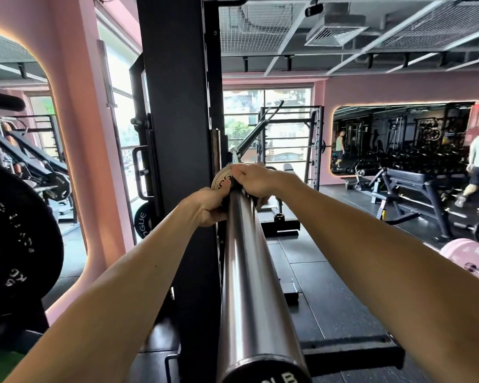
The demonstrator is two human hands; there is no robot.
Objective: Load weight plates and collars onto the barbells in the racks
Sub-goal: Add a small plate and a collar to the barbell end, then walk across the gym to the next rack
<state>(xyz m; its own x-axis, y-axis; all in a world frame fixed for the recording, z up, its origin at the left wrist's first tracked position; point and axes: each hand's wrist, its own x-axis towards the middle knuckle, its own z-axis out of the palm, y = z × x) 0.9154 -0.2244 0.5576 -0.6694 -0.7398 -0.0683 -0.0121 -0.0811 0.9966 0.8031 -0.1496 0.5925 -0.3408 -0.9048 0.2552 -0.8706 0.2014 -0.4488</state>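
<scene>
A: Start at the left. What's stored there?

B: A big black plate [17,244] hangs at the left edge, not on this bar. A second black one [143,221] sits low by the rack post [183,134].

A: And the bar being loaded?

B: The sleeve [249,272] runs from the camera toward the post. A small pale plate [220,179] is already on it, pushed to the inner end beside the post.

A: Hands?

B: The left hand [209,207] is curled around something dark on the sleeve, just this side of the plate. The right hand [256,181] is wrapped over the top of the same spot, fingers bent down across it.

A: A collar?

B: Likely the collar [234,185], though the hands hide most of it. I can't tell whether it is locked.

A: So how far along?

B: My guess: this end has its plate, and the collar is being seated against it. The rest of the sleeve is bare. The far end of the bar is hidden behind the post, so that side is unknown.

A: Anything to the right?

B: A pink plate [466,258] sits on another bar near the floor; no collar shows on it from here.
</scene>
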